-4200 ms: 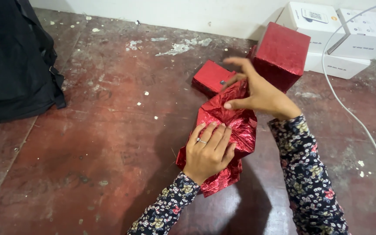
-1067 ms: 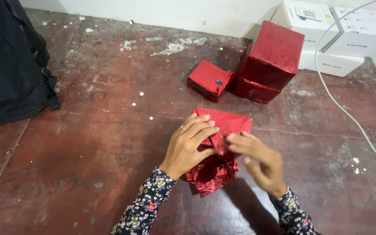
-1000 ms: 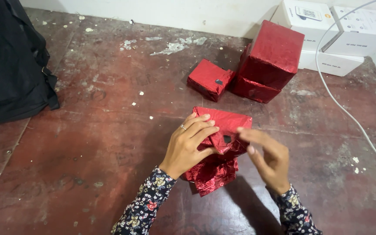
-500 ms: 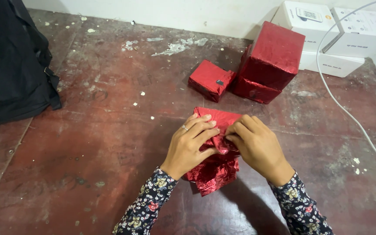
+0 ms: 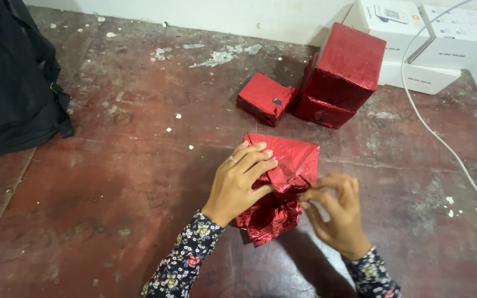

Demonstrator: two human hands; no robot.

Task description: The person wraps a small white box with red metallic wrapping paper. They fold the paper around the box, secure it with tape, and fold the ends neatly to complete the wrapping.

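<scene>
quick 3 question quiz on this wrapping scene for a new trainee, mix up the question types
1. True or false: the left hand presses flat on the half-wrapped red parcel.
2. Multiple choice: what lies at the far left of the floor? A) a black bag B) a blue bucket C) a green crate
3. Fill in: the largest wrapped red box rests on top of a flatter ______ box.

Key
1. True; the right hand is beside the parcel's near right edge, fingers pinched together.
2. A, the black bag.
3. Red; the flat red box sits under it, with a small red box to its left and white boxes behind.
</scene>
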